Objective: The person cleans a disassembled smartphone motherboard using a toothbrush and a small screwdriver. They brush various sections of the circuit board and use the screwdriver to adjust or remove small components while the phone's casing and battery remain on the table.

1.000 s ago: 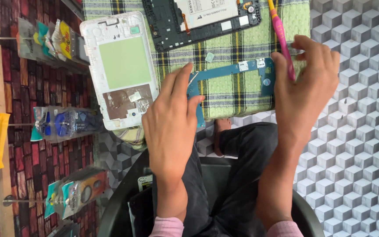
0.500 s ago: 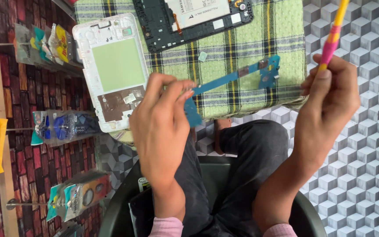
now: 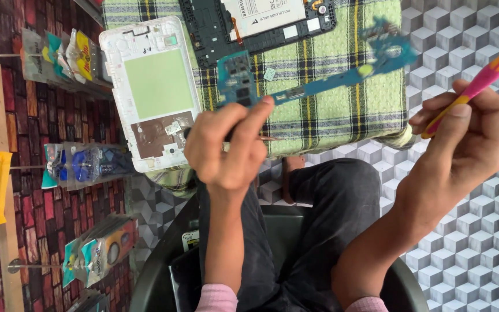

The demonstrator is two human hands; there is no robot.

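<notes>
Floor was that grey cube-pattern stuff, with a red brick-look wall of hanging accessory packets (image 3: 82,164) off to one side, and everything sat on a green and yellow plaid cloth (image 3: 342,110) over a low table. The left hand (image 3: 226,147) had its fingertips pinched on one end of a long, thin teal circuit board (image 3: 313,86), holding it up above the cloth, the far end blurry. Right hand (image 3: 469,130) was off past the cloth's edge, fingers curled tight around a pink and yellow plastic-handled tool (image 3: 486,78). Beside the board on the cloth lay a white plastic tablet back shell (image 3: 151,92) with a pale green panel, and a black tablet frame (image 3: 255,23) holding a white battery.
</notes>
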